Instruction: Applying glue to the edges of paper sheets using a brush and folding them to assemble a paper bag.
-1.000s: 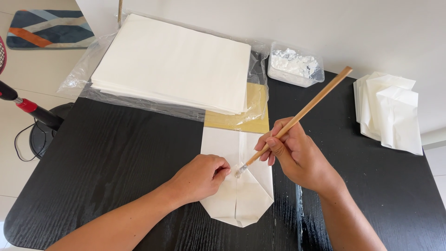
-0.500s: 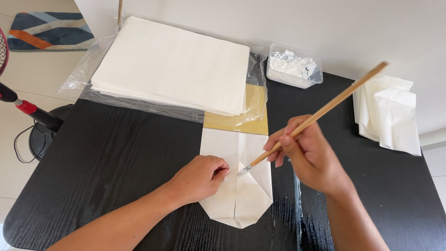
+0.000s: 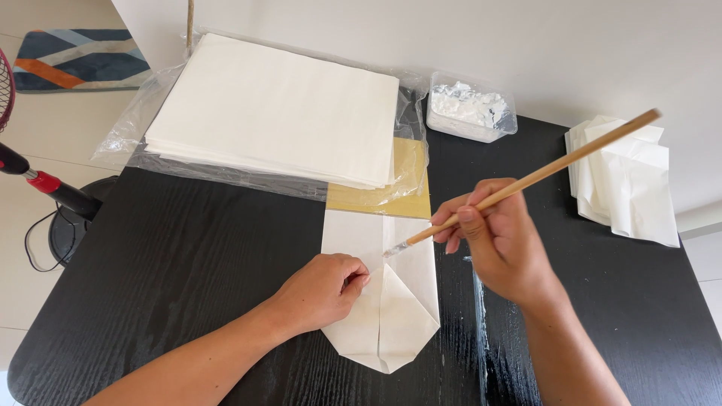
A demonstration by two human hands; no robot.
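Note:
A white paper piece [image 3: 391, 293] with its lower end folded to a point lies on the black table [image 3: 180, 256]. My left hand [image 3: 320, 289] presses on its left side, fingers curled at the fold. My right hand [image 3: 500, 240] grips a long wooden-handled brush [image 3: 526, 180]; the wet bristle tip hovers at the paper's upper middle, just above the folded flaps.
A thick stack of white sheets [image 3: 278, 113] on clear plastic lies at the back, over a yellow board [image 3: 380, 199]. A clear tub of white paste [image 3: 470, 113] stands behind my right hand. Folded white papers [image 3: 628, 180] lie at the right. Wet paste streaks [image 3: 477, 301] mark the table.
My right hand has shifted right and tilted the brush lower, its tip sliding up and right over the paper. My left hand has stayed in place.

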